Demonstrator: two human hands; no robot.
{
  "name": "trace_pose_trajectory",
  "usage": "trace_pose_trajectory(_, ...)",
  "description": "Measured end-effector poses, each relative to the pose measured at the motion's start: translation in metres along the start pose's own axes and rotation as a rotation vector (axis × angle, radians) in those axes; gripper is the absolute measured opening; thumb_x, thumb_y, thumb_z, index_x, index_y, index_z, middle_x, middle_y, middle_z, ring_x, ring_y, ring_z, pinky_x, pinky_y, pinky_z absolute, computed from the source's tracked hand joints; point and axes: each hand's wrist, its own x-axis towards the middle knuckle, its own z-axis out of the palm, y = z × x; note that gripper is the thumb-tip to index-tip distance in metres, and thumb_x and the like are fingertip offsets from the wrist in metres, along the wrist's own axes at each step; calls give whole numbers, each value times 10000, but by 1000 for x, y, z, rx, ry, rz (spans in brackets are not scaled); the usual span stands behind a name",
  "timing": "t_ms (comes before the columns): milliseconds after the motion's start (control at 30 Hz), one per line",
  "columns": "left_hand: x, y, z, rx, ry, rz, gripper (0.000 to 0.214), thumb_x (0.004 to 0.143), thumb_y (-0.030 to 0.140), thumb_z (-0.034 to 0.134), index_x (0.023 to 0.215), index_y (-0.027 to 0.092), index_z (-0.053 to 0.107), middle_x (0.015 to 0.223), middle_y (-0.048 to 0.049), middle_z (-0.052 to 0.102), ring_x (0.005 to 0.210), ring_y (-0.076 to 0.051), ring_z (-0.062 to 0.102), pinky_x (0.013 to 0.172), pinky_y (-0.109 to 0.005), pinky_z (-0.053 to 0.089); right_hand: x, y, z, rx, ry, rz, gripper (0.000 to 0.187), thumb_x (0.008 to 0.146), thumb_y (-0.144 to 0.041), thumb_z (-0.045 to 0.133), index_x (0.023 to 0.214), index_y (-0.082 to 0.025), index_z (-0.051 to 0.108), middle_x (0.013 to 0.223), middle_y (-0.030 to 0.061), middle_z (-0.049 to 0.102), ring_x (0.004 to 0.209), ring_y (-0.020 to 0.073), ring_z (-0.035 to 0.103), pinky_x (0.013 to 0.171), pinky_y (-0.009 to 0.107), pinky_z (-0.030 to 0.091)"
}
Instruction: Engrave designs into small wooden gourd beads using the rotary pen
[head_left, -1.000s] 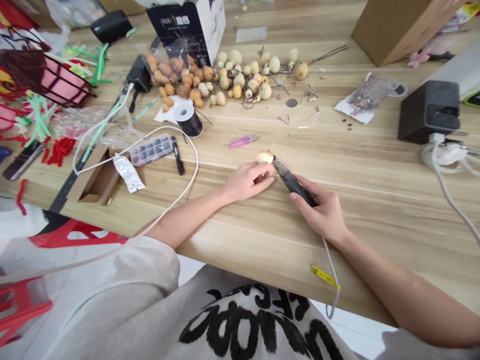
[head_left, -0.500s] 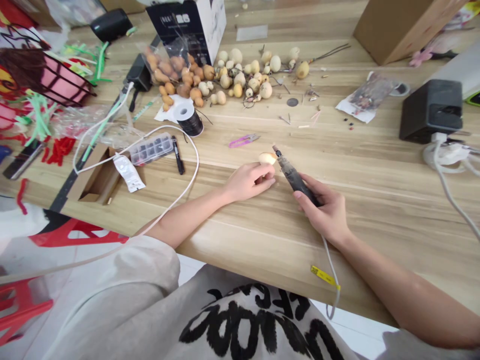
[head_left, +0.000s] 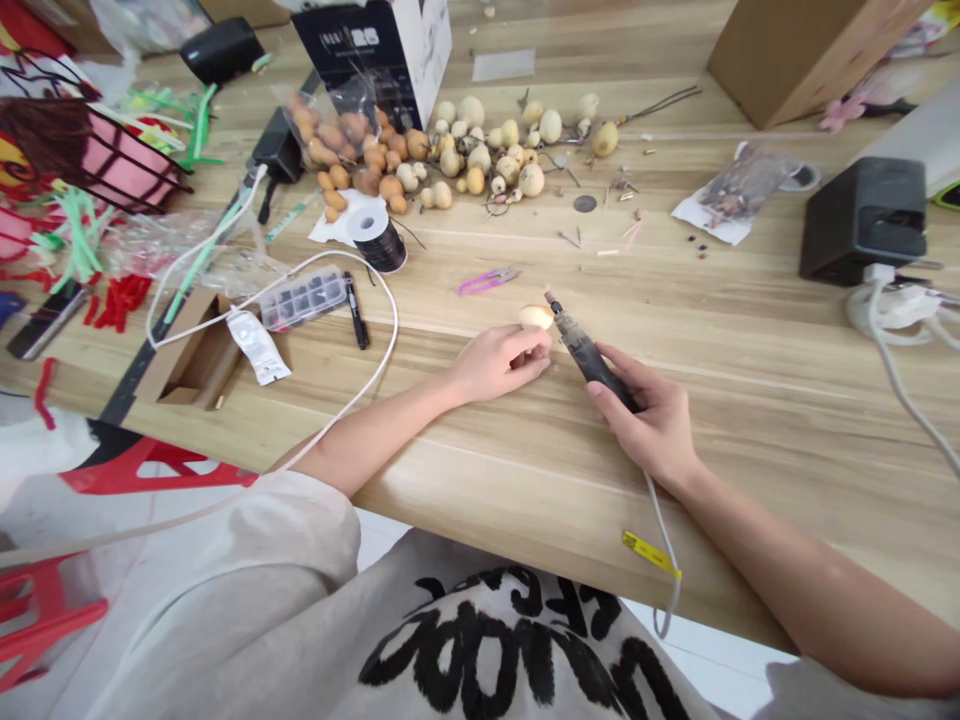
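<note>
My left hand (head_left: 504, 362) rests near the middle of the table, its fingers curled around a small pale gourd (head_left: 535, 317). Only the upper part of the gourd shows; the rest is hidden by the fingers. In my right hand (head_left: 651, 412) is a dark handheld rotary tool (head_left: 596, 365), gripped like a pen and pointing up and left. Its brownish cylindrical tip sits just right of the gourd, and I cannot tell whether they touch. A white cable with a yellow tag (head_left: 646, 550) runs from the tool's back end over the table's front edge.
Behind my hands lie purple snips (head_left: 487, 281), a spool of black cord (head_left: 379, 240), and piles of pale gourds (head_left: 487, 150) and brown gourds (head_left: 360, 145). A compartment box (head_left: 306, 297), black marker (head_left: 357, 312) and looping white cable are left; a black device (head_left: 862, 220) stands right.
</note>
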Motion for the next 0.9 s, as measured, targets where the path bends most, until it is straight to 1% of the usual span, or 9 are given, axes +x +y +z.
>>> trace_pose_trajectory(233,0,-1,0,-2,-12,-4,112,915,290,575,861,193,559,774,11,647,596,-74,508,616,-215,399,0,-1,0,-8,-15,-10,479,860,-349,661,1312,-189,663,1095,90,782,1004,285,752,899,440,612)
trace_pose_trajectory(467,0,-2,0,-3,-10,11,102,918,291,570,879,198,553,780,15,643,610,-78,515,625,-218,398,2,-5,-1,6,-39,14,461,837,-328,669,1274,-181,684,1103,91,781,1027,300,746,923,459,602)
trace_pose_trajectory(633,0,-1,0,-4,-23,-5,102,918,299,566,891,203,543,764,19,631,603,-79,520,619,-218,403,2,-5,-1,-10,-51,-1,456,843,-340,660,1269,-182,686,1071,88,786,1035,303,744,901,446,612)
trace_pose_trajectory(700,0,-1,0,-35,-27,-27,102,911,295,574,955,209,541,768,25,635,591,-76,529,617,-215,416,2,-5,-1,-15,-53,-8,460,845,-342,660,1275,-182,685,1075,86,786,1048,305,742,911,451,609)
trace_pose_trajectory(800,-1,-1,1,-117,1,-85,246,893,265,587,1117,218,496,818,27,660,584,-68,560,628,-211,445,2,-4,-1,-16,-52,-3,465,843,-334,666,1280,-178,684,1111,90,780,1061,309,739,942,459,596)
trace_pose_trajectory(900,-1,-2,2,-154,28,-113,318,883,260,599,1168,220,464,845,26,670,590,-65,581,646,-210,464,1,-5,-1,-21,-48,0,464,842,-334,669,1275,-168,686,1121,103,777,1046,312,745,934,457,600)
